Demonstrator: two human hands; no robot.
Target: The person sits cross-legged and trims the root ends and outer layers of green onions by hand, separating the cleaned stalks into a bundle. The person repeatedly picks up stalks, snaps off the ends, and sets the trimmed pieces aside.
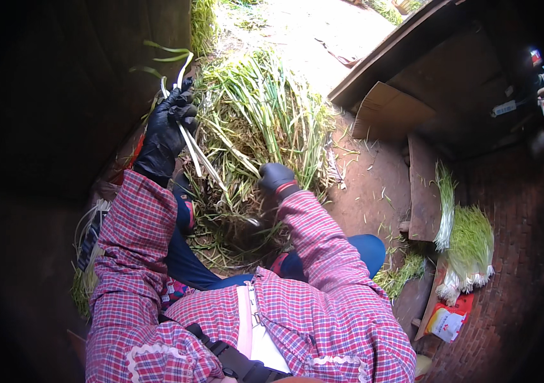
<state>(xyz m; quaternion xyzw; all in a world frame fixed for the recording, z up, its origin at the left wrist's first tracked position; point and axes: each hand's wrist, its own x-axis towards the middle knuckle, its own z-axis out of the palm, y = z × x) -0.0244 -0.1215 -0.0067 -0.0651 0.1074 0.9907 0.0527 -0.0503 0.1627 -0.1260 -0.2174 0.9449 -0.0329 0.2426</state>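
My left hand (173, 115), in a black glove, is raised at the left of a large heap of green stalks (259, 108). Its fingers are closed around a few garlic greens (190, 150), whose white stems hang below the fist while thin green leaves stick up above it. Over the near right part of the heap is my right hand (276, 177), also black-gloved and curled into a fist. A pale green stalk (237, 153) runs up to its fingers; whether they grip it cannot be made out. Loose leaves and trimmings lie below both hands, between my legs.
At the right, bundles of white-ended greens (467, 249) lie beside a red and white packet (449, 321). A cardboard flap (390, 112) leans near a dark board. Scraps dot the brown floor (374, 172). More greens lie at my left side (84, 284). A dark panel stands at far left.
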